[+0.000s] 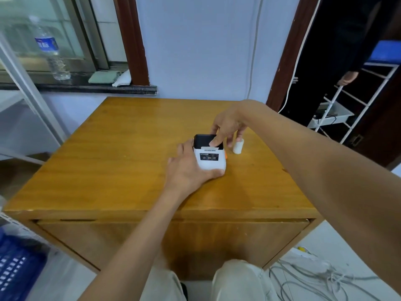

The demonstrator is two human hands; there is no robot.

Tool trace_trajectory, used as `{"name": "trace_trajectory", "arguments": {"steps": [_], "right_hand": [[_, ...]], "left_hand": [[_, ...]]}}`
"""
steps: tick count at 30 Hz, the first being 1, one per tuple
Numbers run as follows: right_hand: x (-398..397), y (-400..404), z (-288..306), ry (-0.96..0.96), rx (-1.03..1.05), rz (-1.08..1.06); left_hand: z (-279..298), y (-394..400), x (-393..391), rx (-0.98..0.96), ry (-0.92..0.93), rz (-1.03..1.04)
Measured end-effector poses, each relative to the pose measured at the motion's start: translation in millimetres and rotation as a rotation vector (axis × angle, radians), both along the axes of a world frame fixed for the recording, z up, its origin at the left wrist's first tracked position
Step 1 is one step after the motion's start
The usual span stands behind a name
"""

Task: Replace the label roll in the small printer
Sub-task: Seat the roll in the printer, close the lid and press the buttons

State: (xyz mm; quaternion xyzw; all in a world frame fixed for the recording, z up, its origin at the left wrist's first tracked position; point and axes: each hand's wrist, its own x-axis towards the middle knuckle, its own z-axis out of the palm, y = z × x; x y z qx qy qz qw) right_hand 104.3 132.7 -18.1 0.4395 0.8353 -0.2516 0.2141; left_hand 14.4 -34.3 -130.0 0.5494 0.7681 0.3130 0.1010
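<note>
Standing upright beside the printer [210, 156], label roll [238, 146].

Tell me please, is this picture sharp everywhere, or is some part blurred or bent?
Head view: the printer and both hands are fairly sharp; the water bottle at the left edge is smeared; wide-angle bending curves the table edges and stretches the right forearm.

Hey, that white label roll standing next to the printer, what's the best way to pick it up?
Pinch the label roll across its curved sides, coming from above. It stands upright on the wooden table, so its top end is clear. The right hand hovers just over it; the printer sits apart on its left.
</note>
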Motion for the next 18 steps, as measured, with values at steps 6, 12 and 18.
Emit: {"name": "trace_trajectory", "arguments": {"steps": [6,12,18], "right_hand": [[9,-9,-8,0.116,0.029,-0.04],[27,-37,-10,0.108,0.368,0.06],[58,-91,-34,0.429,0.94,-0.029]], "left_hand": [[3,-3,2,-0.023,-0.022,0.012],[12,-12,8,-0.055,-0.016,0.015],[13,-17,8,-0.086,-0.024,-0.062]]}}
